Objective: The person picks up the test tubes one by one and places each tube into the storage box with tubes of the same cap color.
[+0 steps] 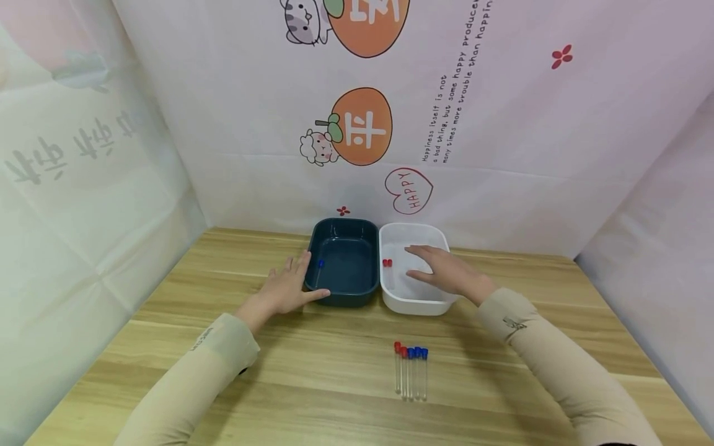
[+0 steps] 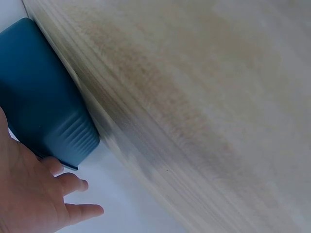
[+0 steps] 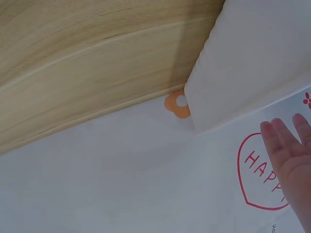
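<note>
A white cloth backdrop [image 1: 519, 130] printed with oranges, cartoon animals and lettering rises behind a wood-grain table [image 1: 312, 384], and a second pale cloth [image 1: 83, 186] hangs along the left side. A red heart outline [image 1: 409, 191] around the word "HAPPY" is printed low on the backdrop, above the white bin [image 1: 415, 307]. This bin stands at the table's far side, right beside a dark teal bin [image 1: 347, 300] on its left.

The left hand [image 1: 287, 290] is spread at the outer left side of the teal bin, its thumb reaching to the near-left corner; it grasps nothing, and whether the fingertips touch the rim is hard to tell. The right hand [image 1: 446, 271] reaches in over the right side of the white bin, fingers extended and thumb apart, holding nothing.

Inside the teal bin, near its left wall, lies one blue-capped tube [image 1: 320, 264]. In the white bin, two red-capped tubes [image 1: 387, 263] lie side by side close to the left wall. Nearer the person, a row of five clear tubes lies on the table, caps toward the bins: a red-capped pair [image 1: 404, 352] on the left, then a blue-capped trio [image 1: 417, 352]. Both forearms wear beige sleeves [image 1: 552, 353].
</note>
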`<state>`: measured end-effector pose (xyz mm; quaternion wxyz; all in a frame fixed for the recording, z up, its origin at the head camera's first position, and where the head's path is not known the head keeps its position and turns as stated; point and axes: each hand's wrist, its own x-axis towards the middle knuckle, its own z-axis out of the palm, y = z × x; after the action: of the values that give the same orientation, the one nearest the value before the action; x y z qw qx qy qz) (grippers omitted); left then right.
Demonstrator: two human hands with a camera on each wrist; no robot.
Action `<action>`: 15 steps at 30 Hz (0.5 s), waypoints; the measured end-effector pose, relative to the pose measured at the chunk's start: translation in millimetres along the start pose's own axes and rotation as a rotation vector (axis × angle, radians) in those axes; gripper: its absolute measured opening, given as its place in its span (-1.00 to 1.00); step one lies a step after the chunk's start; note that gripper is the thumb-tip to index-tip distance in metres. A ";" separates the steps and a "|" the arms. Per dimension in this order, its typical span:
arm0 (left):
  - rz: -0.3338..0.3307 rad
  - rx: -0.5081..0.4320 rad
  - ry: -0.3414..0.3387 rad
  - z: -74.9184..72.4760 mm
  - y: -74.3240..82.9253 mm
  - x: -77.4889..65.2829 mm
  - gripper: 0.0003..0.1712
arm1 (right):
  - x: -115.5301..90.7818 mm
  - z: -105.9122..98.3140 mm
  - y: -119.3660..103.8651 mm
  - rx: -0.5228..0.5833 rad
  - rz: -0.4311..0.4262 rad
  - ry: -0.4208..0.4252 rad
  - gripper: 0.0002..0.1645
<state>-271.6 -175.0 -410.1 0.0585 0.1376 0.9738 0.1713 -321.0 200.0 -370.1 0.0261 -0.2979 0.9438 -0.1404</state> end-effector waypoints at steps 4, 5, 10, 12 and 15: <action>-0.001 0.004 0.001 -0.2 -0.6 0.2 0.33 | -6.1 -2.8 0.5 -0.030 -0.016 0.065 -0.25; -0.001 0.005 0.002 -0.2 -0.6 0.2 0.33 | -7.9 -3.4 0.6 -0.037 -0.019 0.082 -0.25; 0.001 0.004 0.000 -1.0 0.6 -0.3 0.34 | -20.0 -7.1 -1.9 -0.056 -0.036 0.170 -0.26; 0.001 -0.001 -0.005 -1.4 1.1 -0.7 0.34 | -25.9 -8.7 -4.2 -0.058 -0.045 0.202 -0.28; 0.001 -0.005 -0.004 -1.0 0.5 -0.3 0.34 | -34.2 -9.8 -7.9 -0.059 -0.068 0.248 -0.30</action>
<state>-271.3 -175.0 -409.0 0.0606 0.1385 0.9732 0.1734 -289.8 215.8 -359.6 -0.1041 -0.3109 0.9328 -0.1493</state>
